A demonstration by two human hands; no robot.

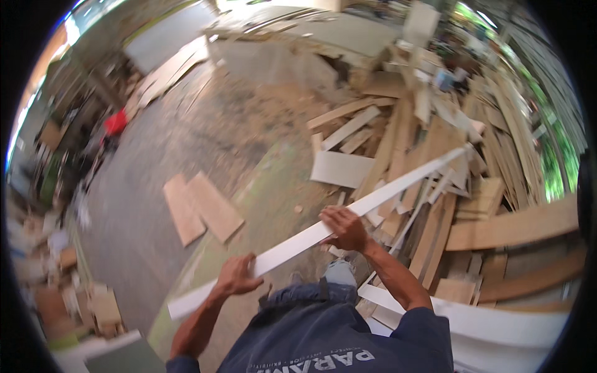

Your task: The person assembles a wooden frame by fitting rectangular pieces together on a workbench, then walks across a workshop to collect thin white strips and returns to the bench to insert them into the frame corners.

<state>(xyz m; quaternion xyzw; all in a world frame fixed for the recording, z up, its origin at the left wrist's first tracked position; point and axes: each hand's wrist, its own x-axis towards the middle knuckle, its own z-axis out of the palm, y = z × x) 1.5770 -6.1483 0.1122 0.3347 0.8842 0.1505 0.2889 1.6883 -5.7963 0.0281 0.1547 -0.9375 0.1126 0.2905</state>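
Observation:
A long, narrow white board (pixel 292 247) lies slantwise across in front of my body, its near end low at the left and its far end up over the wood pile at the right. My left hand (pixel 237 275) grips it toward the near end, thumb pointing right. Around its middle, my right hand (pixel 344 228) is closed over the upper edge with the fingers bent across it. The board is held off the floor. Parts of both hands' grips are hidden behind it.
A heap of planks and offcuts (pixel 429 143) fills the right side. Two light wood panels (pixel 214 207) lie on the floor ahead left. A cluttered worktable (pixel 348 34) stands at the back. White panels (pixel 497 320) lie close at my right; more scraps (pixel 99 308) line the left.

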